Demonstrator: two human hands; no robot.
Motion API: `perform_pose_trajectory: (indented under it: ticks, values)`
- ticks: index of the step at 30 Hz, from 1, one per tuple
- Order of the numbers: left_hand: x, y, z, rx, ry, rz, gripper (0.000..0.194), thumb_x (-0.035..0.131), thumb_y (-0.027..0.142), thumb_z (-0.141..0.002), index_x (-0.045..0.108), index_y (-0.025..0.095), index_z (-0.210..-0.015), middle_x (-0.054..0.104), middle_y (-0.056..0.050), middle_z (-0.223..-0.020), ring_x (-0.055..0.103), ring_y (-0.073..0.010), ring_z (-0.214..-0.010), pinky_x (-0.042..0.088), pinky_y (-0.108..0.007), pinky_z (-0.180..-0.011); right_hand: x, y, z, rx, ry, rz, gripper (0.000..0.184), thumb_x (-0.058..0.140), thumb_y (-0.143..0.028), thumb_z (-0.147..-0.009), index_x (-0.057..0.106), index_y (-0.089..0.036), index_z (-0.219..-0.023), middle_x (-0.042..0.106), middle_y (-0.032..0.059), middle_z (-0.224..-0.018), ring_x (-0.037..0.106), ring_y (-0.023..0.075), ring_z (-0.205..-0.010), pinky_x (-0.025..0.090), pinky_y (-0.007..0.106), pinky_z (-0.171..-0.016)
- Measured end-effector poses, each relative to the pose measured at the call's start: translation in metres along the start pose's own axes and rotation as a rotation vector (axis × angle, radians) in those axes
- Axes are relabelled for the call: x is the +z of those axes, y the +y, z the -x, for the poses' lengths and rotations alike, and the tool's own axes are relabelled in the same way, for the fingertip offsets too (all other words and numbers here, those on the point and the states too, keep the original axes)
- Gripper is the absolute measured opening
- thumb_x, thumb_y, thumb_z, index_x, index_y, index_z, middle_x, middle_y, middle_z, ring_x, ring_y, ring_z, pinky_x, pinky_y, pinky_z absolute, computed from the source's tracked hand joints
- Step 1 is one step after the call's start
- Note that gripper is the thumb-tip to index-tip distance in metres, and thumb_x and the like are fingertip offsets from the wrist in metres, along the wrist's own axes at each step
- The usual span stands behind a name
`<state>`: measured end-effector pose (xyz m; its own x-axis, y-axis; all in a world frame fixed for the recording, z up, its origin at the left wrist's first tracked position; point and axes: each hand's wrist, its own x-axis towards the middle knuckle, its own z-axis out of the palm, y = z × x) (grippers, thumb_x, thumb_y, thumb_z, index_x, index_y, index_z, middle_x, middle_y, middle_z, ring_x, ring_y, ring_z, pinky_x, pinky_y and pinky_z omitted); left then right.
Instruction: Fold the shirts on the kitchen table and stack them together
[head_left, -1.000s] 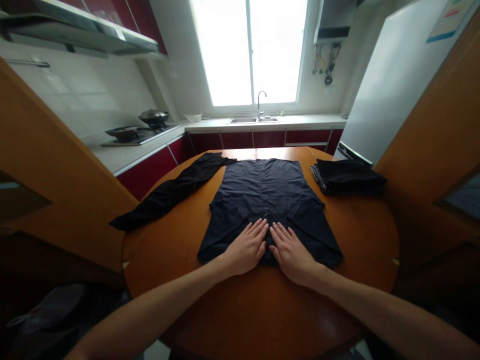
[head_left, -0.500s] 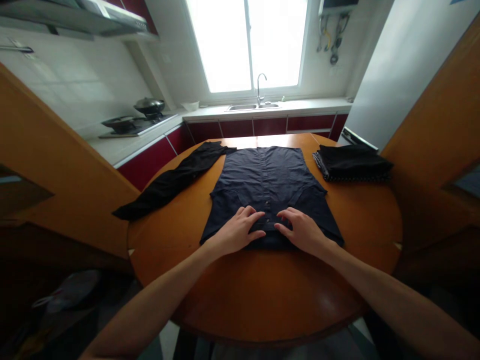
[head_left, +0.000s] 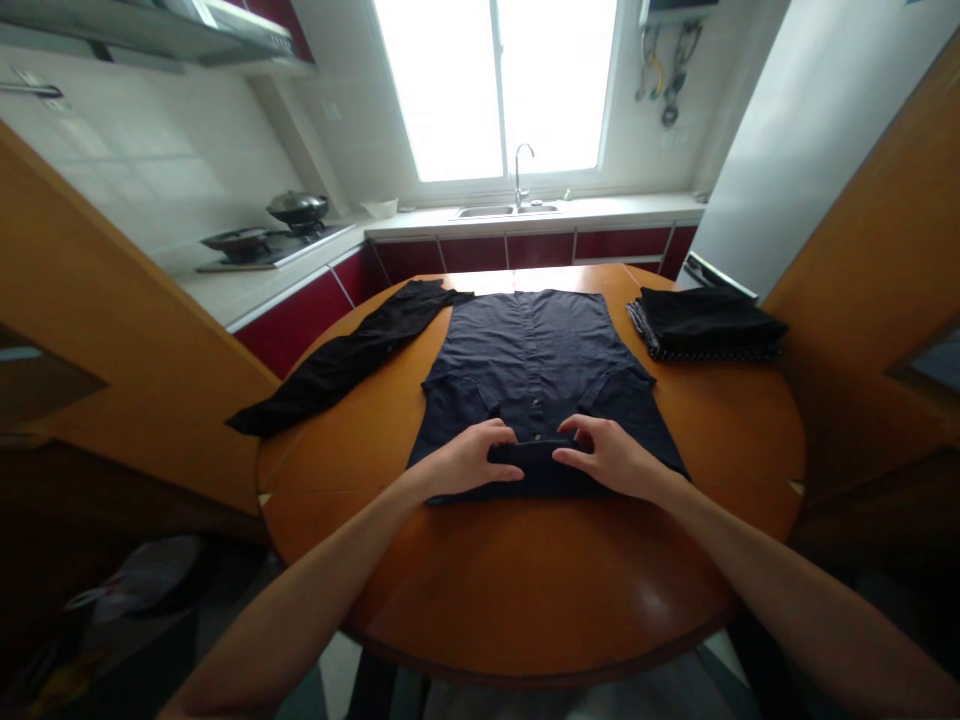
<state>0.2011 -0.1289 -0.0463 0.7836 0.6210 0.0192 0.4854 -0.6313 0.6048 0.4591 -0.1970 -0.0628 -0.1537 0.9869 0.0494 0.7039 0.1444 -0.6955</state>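
A dark navy button-front shirt (head_left: 525,340) lies spread on the round wooden table (head_left: 525,590), its button line running away from me down the middle. My left hand (head_left: 476,458) holds a raised strip of the cloth near the close edge, left of the buttons, with thumb and fingers curved around it. On the other side of the buttons, my right hand (head_left: 609,455) grips the same strip in a similar way. The strip stands up slightly between the two hands. Fingertips are partly hidden by the cloth.
A long black folded garment (head_left: 345,360) lies at the table's left side. To the right rests a stack of folded dark clothes (head_left: 709,325). Behind the table are a counter with a sink (head_left: 487,212) and a stove with a lidded pan (head_left: 298,207).
Both hands have closed on the strip of shirt cloth near the close edge and lifted it a little. The near edge of the shirt has shifted slightly; the other clothes stay put.
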Motion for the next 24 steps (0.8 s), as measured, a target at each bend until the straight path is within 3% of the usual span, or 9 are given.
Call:
perform_pose_trajectory:
  ticks: [5, 8, 13, 20, 24]
  values:
    - [-0.005, 0.008, 0.003, -0.01, -0.12, 0.1, 0.031, 0.073, 0.041, -0.083, 0.072, 0.016, -0.101, 0.067, 0.0, -0.088, 0.06, -0.0176, -0.081, 0.044, -0.024, -0.07, -0.004, -0.003, 0.002, -0.112, -0.165, -0.221, 0.029, 0.071, -0.038, -0.082, 0.074, -0.018, -0.102, 0.068, -0.0011, -0.079, 0.057, 0.0136, -0.068, 0.042, 0.024, -0.062]
    - [-0.007, 0.009, 0.005, -0.055, -0.193, 0.112, 0.035, 0.077, 0.04, -0.078, 0.073, 0.015, -0.102, 0.066, 0.003, -0.08, 0.058, -0.0154, -0.074, 0.04, -0.022, -0.064, -0.006, -0.003, 0.003, -0.084, -0.175, -0.26, 0.028, 0.071, -0.033, -0.081, 0.074, -0.016, -0.102, 0.066, -0.0018, -0.074, 0.054, 0.0124, -0.064, 0.04, 0.023, -0.059]
    - [-0.013, 0.004, 0.007, -0.079, -0.225, 0.118, 0.043, 0.081, 0.042, -0.074, 0.073, 0.017, -0.107, 0.066, 0.003, -0.085, 0.057, -0.0154, -0.076, 0.039, -0.021, -0.064, -0.007, 0.004, 0.001, 0.006, -0.264, -0.32, 0.032, 0.07, -0.033, -0.079, 0.072, -0.015, -0.106, 0.064, -0.0015, -0.072, 0.053, 0.012, -0.061, 0.038, 0.023, -0.054]
    - [-0.023, -0.009, 0.009, -0.258, -0.3, 0.229, 0.046, 0.078, 0.046, -0.074, 0.068, 0.015, -0.107, 0.064, 0.002, -0.076, 0.056, -0.0149, -0.066, 0.038, -0.022, -0.055, -0.01, 0.016, -0.002, 0.08, -0.193, -0.281, 0.045, 0.077, -0.036, -0.075, 0.067, -0.018, -0.115, 0.062, -0.0031, -0.073, 0.053, 0.0121, -0.061, 0.037, 0.023, -0.053]
    - [-0.028, -0.011, 0.012, -0.188, -0.272, 0.189, 0.04, 0.065, 0.043, -0.087, 0.068, 0.015, -0.115, 0.067, -0.001, -0.084, 0.058, -0.0155, -0.071, 0.041, -0.022, -0.061, -0.012, 0.02, -0.003, 0.097, -0.174, -0.238, 0.041, 0.074, -0.034, -0.079, 0.065, -0.018, -0.115, 0.057, -0.0059, -0.065, 0.048, 0.0113, -0.057, 0.033, 0.023, -0.05]
